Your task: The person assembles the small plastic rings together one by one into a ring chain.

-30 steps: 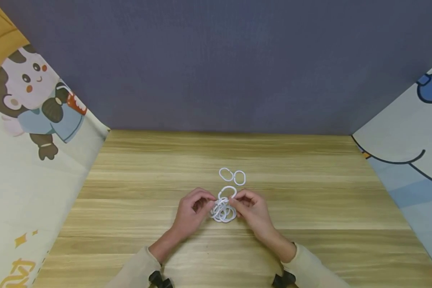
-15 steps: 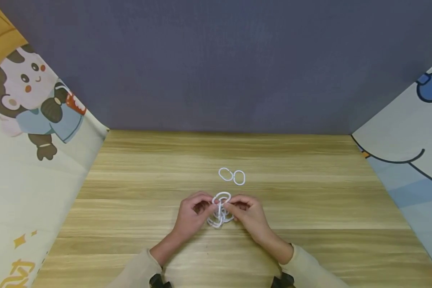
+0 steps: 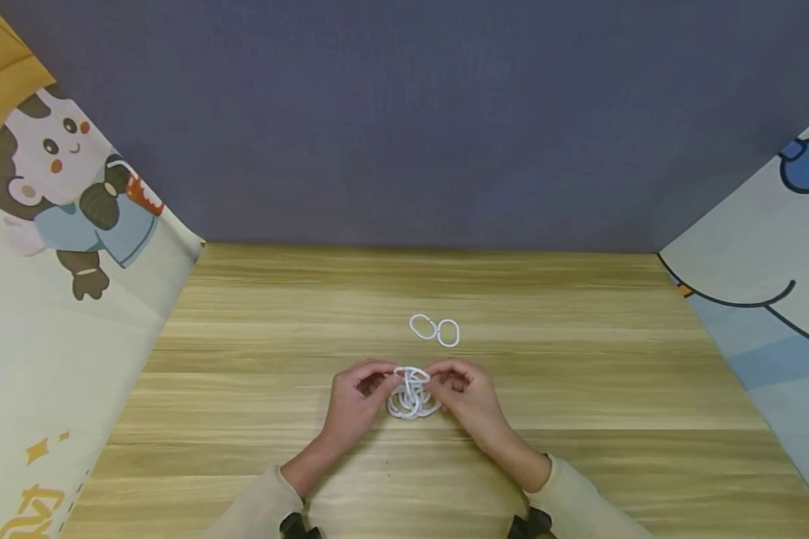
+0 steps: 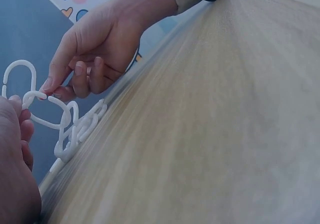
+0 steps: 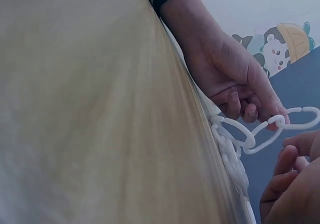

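My left hand (image 3: 356,400) pinches a white C-shaped plastic link (image 5: 302,119) between thumb and forefinger. Facing it, my right hand (image 3: 470,393) pinches a joined link (image 4: 50,121) at its end, thumb against fingertip, as the left wrist view shows. Below these two hangs a chain of several more white links (image 3: 411,404), bunched in a small heap on the wooden table (image 3: 283,314) between both hands. Small gaps show in some of the links. In the right wrist view my right hand (image 5: 295,184) is cut off by the frame edge.
Beyond the hands, two loose white links, a left one (image 3: 422,326) and a right one (image 3: 448,333), lie side by side on the table. A dark blue panel (image 3: 418,135) stands along the back. Cartoon-printed panels flank both sides.
Both hands drew together, then parted slightly. The upper link, earlier raised above the heap beside the right fingers, has come down and left and now lies between both hands' fingertips.
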Action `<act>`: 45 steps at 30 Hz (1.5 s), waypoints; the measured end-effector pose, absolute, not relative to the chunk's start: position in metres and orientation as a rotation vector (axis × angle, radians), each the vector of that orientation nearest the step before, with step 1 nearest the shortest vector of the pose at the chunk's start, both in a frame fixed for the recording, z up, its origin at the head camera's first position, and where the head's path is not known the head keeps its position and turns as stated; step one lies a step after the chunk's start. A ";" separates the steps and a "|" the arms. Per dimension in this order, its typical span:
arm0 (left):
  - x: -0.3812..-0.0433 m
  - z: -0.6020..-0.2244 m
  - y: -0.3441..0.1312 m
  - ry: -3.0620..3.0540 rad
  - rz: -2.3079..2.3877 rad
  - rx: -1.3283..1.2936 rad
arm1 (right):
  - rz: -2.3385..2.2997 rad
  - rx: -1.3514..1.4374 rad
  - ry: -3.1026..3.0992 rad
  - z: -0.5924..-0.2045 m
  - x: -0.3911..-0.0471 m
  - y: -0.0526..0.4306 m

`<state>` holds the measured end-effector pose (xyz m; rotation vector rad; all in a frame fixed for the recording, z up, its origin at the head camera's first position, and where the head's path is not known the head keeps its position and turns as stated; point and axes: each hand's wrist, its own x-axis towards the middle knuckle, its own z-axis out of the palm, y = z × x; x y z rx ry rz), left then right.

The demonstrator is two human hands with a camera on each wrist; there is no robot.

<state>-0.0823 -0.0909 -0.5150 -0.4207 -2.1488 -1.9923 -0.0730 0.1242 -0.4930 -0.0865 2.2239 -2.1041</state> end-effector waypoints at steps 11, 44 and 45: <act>-0.085 -0.520 -0.093 -2.109 -1.945 -0.459 | -2.124 -0.017 2.232 -0.493 -0.080 0.129; -0.084 -0.518 -0.096 -2.080 -1.962 -0.481 | -1.951 -0.079 2.562 -0.487 -0.137 0.145; -0.084 -0.518 -0.096 -2.082 -1.958 -0.482 | -1.934 -0.086 2.580 -0.488 -0.140 0.144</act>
